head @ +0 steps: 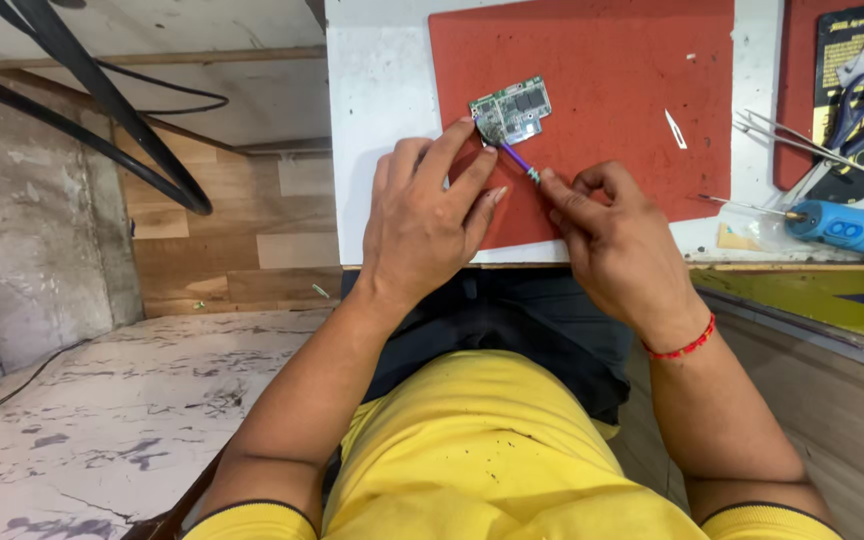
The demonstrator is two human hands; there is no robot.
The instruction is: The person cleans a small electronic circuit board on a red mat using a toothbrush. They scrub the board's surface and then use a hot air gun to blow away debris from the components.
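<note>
the left hand (pixel 422 215) presses its fingertips on a small green circuit board (pixel 512 108) lying on the red mat (pixel 612 80). the right hand (pixel 607 235) pinches a thin purple-tipped tool (pixel 517 160) whose tip touches the board's near edge.

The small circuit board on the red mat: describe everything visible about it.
The circuit board is a small green, roughly rectangular board with silvery metal shields and tiny components, one corner cut irregularly. It lies flat and slightly tilted on the red mat on the white bench. The left hand pins its lower left corner with a fingertip, while the right hand brings a thin purple-shafted tool to that same corner.
</note>
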